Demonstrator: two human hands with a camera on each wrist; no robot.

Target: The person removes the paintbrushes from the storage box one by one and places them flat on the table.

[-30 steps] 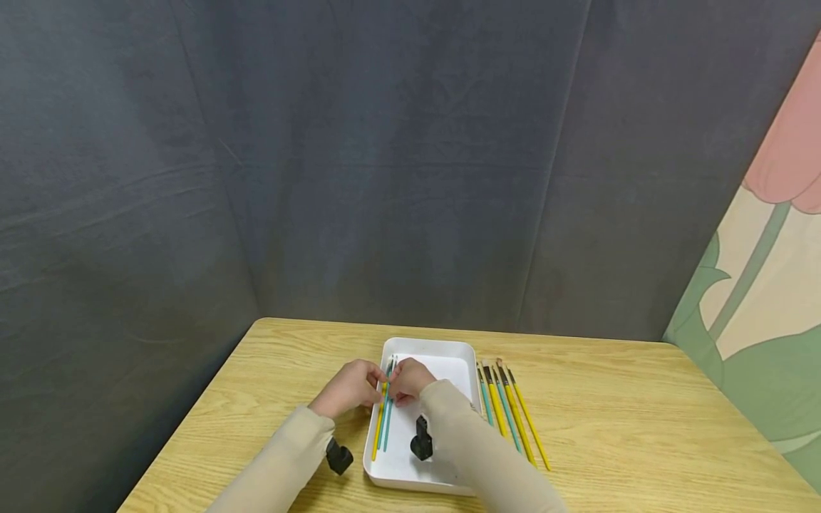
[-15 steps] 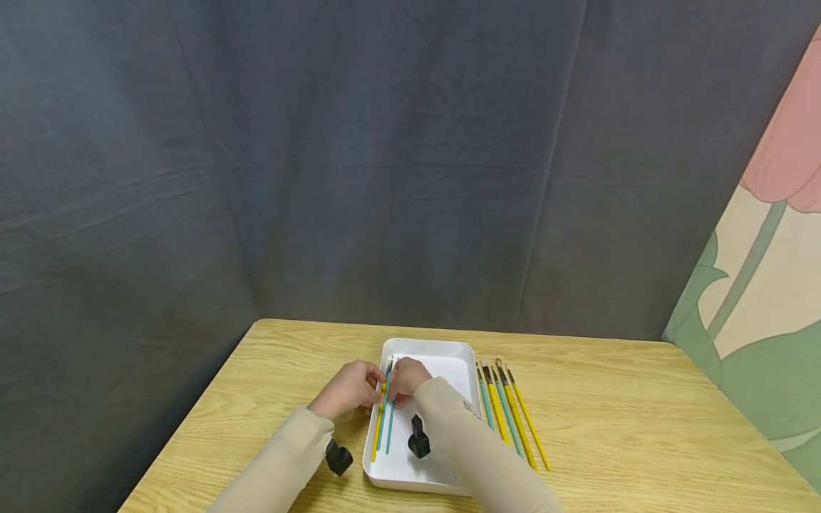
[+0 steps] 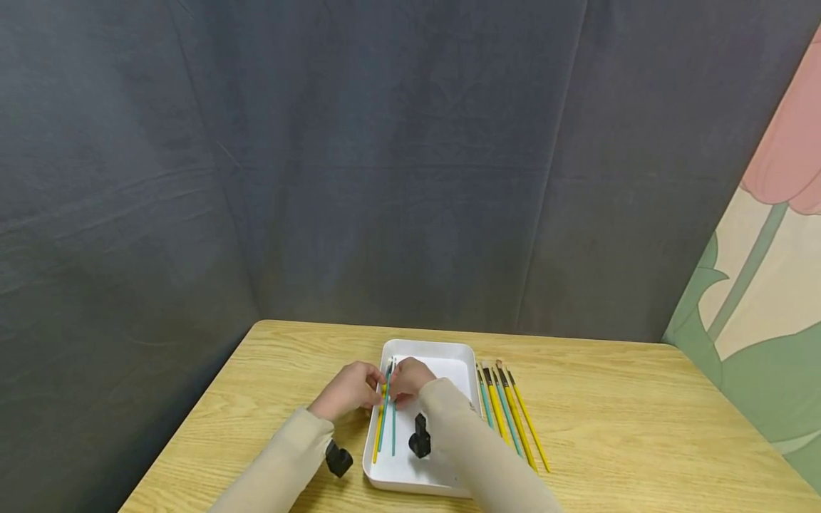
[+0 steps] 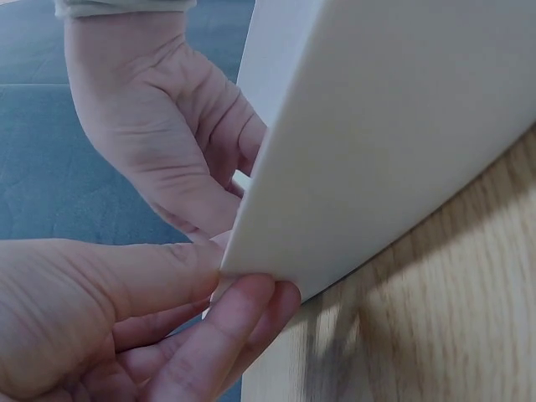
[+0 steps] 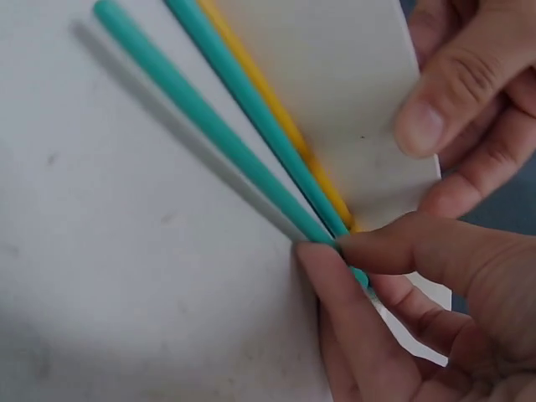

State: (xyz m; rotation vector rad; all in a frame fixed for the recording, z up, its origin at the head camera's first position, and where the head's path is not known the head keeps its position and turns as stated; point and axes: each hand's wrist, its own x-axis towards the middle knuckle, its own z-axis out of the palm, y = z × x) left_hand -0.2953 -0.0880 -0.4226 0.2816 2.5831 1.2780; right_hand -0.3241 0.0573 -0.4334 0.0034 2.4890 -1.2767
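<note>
A white tray (image 3: 442, 363) lies on the table. My left hand (image 3: 349, 390) grips its left side wall, thumb inside and fingers outside, as the left wrist view shows on the wall (image 4: 377, 109). Inside the tray my right hand (image 3: 410, 379) pinches a teal paintbrush (image 5: 209, 126) between thumb and fingers near its far end. Its handle end is lifted slightly, with a shadow beside it. A second teal paintbrush (image 5: 251, 105) and a yellow paintbrush (image 5: 260, 75) lie along the left wall. The bristle ends are partly hidden by my hands.
Several yellow and teal paintbrushes (image 3: 513, 413) lie side by side on the wooden table (image 3: 641, 427), just right of the tray. My right forearm (image 3: 474, 449) crosses over the tray. A dark curtain (image 3: 410, 178) hangs behind the table.
The handle end of the held teal paintbrush has shifted a little to the right, away from the other two. My left hand keeps its grip on the tray wall.
</note>
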